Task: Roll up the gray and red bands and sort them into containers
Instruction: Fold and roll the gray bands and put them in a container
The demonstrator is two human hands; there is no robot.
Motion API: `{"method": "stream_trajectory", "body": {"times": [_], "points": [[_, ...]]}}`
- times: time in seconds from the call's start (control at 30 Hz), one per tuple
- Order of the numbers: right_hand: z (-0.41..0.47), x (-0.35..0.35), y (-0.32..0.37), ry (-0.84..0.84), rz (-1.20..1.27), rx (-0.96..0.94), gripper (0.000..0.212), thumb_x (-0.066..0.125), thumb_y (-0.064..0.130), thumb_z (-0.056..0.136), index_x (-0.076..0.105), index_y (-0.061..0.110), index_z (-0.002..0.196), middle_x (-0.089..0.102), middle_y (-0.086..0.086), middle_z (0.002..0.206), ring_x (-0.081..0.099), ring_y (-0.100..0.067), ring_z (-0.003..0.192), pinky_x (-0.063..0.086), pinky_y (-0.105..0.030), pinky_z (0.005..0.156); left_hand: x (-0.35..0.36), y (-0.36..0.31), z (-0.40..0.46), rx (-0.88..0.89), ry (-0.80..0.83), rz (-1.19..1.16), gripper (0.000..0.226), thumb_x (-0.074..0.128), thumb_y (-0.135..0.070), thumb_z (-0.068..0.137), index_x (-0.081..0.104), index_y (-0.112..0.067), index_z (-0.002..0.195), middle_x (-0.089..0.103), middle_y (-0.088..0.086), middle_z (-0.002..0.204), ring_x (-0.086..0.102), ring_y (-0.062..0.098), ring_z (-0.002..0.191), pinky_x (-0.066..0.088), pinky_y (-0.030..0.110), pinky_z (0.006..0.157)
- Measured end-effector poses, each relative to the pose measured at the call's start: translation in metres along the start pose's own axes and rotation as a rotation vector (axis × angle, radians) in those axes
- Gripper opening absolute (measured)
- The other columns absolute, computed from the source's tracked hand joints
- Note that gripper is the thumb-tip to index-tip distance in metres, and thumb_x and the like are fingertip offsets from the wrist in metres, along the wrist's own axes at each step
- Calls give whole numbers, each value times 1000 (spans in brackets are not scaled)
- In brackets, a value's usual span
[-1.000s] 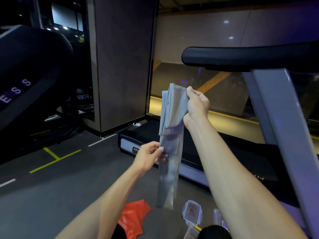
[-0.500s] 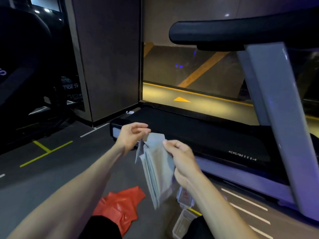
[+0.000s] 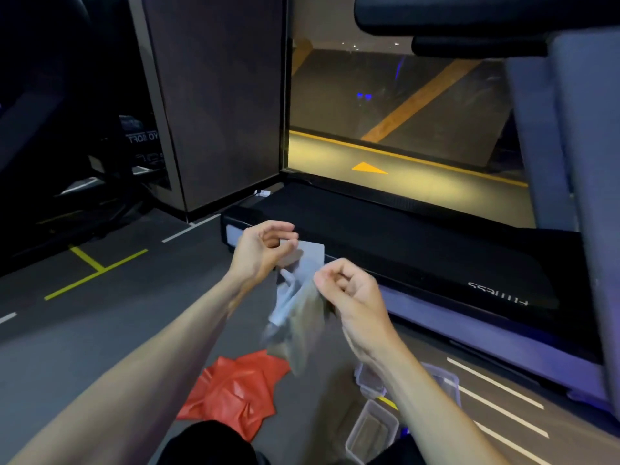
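On the floor (image 3: 100, 330) at far left, yellow lines (image 3: 95, 268) form a T-shaped mark, with short white dashes (image 3: 188, 228) beyond them towards a dark wall panel (image 3: 214, 105). Nearer the person, the red band (image 3: 235, 391) lies crumpled and flat on the floor, just above a dark-clad knee (image 3: 208, 444) at the bottom edge.

Above the red band, the left hand (image 3: 260, 251) is raised with its fingers curled, thumb and fingertips pinching the top edge of the gray band (image 3: 297, 307). The gray band hangs folded and bunched between the two hands, clear of the floor, its lower end blurred and dangling near the red band's upper right corner. The right hand (image 3: 349, 297) sits slightly lower and to the right, fingers curled inward, gripping the band's right side at about mid-height. Both forearms reach in from the bottom of the view.

Below the right forearm, clear containers (image 3: 372, 427) rest on the floor, one open tub close to the bottom edge and others partly hidden behind the arm; what they hold cannot be made out. White stripes (image 3: 496, 387) run across the floor to their right.

Behind the hands, a treadmill (image 3: 402, 243) stretches from the middle to the right, its black deck low and its gray upright (image 3: 577, 162) rising along the right edge. Beyond it, a window (image 3: 385, 112) shows a yellow-lit lane with an arrow.
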State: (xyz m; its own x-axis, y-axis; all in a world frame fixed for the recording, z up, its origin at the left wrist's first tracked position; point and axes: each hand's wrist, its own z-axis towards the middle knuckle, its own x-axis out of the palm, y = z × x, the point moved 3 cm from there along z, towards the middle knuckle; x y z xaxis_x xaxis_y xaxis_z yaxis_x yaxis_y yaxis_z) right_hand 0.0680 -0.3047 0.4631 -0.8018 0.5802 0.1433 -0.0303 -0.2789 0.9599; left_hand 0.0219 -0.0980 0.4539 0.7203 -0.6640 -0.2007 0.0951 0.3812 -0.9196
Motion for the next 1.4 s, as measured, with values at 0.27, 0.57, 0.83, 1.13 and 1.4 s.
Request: {"method": "stream_trajectory", "body": {"times": [0.27,0.57,0.83,1.13,1.4], "points": [[5,-21,-11,-9,58,44,14,71,21,93,62,11,88,56,-1,72,49,-9,66,42,-20,63,-3,35,13,-183,195,55,84,97,-26,62,59,-17,136,71,-4,122,67,14,115,50,40,107],[14,-26,-16,-248,76,23,12,67,14,98,64,6,91,61,-14,80,54,-23,78,44,-32,75,-2,7,5,-12,130,12,41,80,-4,85,68,-6,124,76,5,113,71,14,109,54,29,99],[23,-15,-12,-272,29,-21,13,70,17,97,67,15,84,65,-7,78,56,-18,77,43,-36,76,5,-23,-5,21,25,-162,32,72,9,86,72,-9,113,78,4,105,73,18,106,57,30,92],[32,-26,-5,-498,131,-40,14,69,20,97,66,14,86,65,-2,74,55,-12,71,43,-29,67,17,-39,-16,37,29,-299,28,76,5,85,73,-5,110,79,6,102,74,19,99,56,23,81],[60,-32,-10,-725,130,-61,12,71,20,97,68,12,90,71,8,75,64,-1,73,51,-18,74,31,-43,-20,59,143,-343,40,77,-27,87,67,-16,125,75,4,118,67,19,117,53,29,95]]}}
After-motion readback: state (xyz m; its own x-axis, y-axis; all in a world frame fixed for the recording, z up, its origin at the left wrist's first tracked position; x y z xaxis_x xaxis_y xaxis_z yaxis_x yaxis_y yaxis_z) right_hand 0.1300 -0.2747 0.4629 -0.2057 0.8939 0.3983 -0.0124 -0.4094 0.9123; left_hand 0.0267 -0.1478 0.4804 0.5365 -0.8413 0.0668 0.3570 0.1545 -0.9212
